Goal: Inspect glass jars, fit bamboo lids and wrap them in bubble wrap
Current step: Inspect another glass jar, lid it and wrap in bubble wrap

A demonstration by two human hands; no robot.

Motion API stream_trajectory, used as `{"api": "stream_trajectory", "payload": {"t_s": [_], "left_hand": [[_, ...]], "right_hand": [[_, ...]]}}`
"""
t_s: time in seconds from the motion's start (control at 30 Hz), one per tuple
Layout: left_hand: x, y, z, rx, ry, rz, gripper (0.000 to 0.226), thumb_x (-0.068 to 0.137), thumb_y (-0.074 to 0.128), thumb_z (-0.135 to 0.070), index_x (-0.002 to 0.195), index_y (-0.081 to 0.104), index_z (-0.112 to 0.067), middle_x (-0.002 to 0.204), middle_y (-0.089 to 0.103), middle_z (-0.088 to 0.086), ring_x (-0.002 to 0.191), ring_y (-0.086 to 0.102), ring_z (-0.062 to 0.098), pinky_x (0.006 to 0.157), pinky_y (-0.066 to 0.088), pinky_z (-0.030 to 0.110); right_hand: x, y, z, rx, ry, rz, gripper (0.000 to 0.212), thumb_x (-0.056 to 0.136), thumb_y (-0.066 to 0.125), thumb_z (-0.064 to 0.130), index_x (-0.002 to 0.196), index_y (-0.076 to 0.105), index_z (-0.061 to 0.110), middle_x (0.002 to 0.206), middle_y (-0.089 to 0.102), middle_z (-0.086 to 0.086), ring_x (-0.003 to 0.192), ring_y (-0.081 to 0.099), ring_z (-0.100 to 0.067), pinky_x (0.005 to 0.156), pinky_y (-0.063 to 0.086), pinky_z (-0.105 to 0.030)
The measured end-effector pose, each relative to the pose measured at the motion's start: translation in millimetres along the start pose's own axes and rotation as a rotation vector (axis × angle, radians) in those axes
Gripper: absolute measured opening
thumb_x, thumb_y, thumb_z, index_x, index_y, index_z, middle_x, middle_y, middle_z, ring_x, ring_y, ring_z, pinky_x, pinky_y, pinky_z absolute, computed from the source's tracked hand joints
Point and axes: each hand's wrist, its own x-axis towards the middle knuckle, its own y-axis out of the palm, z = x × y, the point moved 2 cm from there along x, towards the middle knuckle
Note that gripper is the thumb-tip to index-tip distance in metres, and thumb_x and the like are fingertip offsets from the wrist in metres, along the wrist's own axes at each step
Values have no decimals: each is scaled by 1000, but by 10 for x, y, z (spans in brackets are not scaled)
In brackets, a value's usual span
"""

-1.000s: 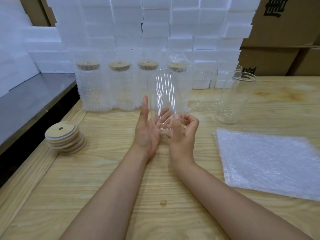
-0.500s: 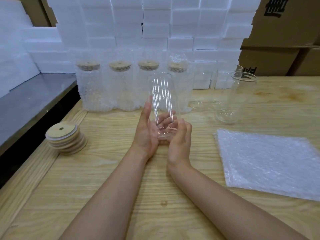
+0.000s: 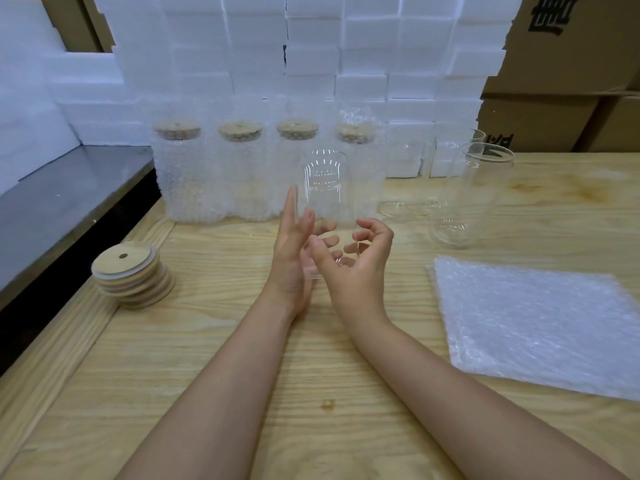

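A clear glass jar (image 3: pixel 325 188) stands upright between my hands, just above the wooden table (image 3: pixel 214 341), with its closed rounded end up. My left hand (image 3: pixel 291 258) lies flat against its left side, fingers straight and pointing up. My right hand (image 3: pixel 356 268) curls thumb and fingers round its lower right part. A stack of bamboo lids (image 3: pixel 131 275) sits at the left. A pile of bubble wrap sheets (image 3: pixel 533 323) lies at the right. Several wrapped, lidded jars (image 3: pixel 180 178) stand in a row behind.
Bare glass jars (image 3: pixel 474 195) stand at the back right. White foam blocks (image 3: pixel 311 46) form a wall behind the table, with cardboard boxes (image 3: pixel 571 46) to their right. A grey shelf (image 3: pixel 52 202) runs lower along the table's left edge.
My right hand has shifted from the jar's near side to its right side, fingers now curled. The left hand has stayed flat on the left side. The jar has turned slightly.
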Motion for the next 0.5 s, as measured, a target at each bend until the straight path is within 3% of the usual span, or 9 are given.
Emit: {"api": "stream_trajectory", "payload": {"t_s": [0.07, 0.17, 0.23, 0.33, 0.43, 0.5], "left_hand": [[5, 11, 12, 1, 1, 6, 75, 56, 75, -67, 123, 42, -63, 110, 57, 10, 90, 60, 19, 78, 52, 35], [22, 12, 12, -43, -23, 7, 61, 73, 54, -73, 130, 34, -63, 118, 61, 12, 100, 63, 22, 86, 49, 43], [27, 3, 7, -84, -24, 12, 68, 75, 43, -71, 139, 26, -58, 125, 60, 17, 100, 67, 23, 80, 55, 41], [3, 14, 9, -138, -64, 51, 73, 78, 39, -67, 146, 26, -46, 123, 61, 21, 85, 70, 25, 59, 56, 31], [-3, 43, 29, -103, -142, 79, 72, 82, 42, -67, 146, 31, -37, 115, 68, 16, 104, 58, 38, 73, 52, 37], [4, 52, 33, -68, -163, 88, 76, 78, 50, -67, 146, 33, -36, 111, 70, 12, 104, 54, 36, 79, 49, 40]], "right_hand": [[7, -18, 8, 22, -17, -24, 63, 72, 81, 22, 115, 36, 23, 115, 38, -8, 90, 45, -12, 68, 43, -10], [0, -22, 51, 131, 28, -39, 53, 67, 69, 44, 108, 37, 32, 110, 41, -1, 82, 50, -4, 67, 45, -12], [5, -26, 44, 193, 55, -45, 50, 66, 62, 53, 105, 37, 33, 108, 45, -2, 82, 55, -4, 66, 46, -11], [14, -27, 9, 252, 98, -45, 35, 78, 56, 41, 105, 38, 28, 115, 52, -27, 76, 60, 2, 64, 46, -11], [2, -12, -30, 329, 169, -47, 28, 80, 51, 40, 102, 40, 27, 113, 53, -27, 73, 63, -7, 61, 50, -18], [5, -9, -49, 351, 207, -47, 26, 80, 50, 41, 100, 41, 27, 112, 54, -27, 78, 61, -16, 64, 51, -26]]}}
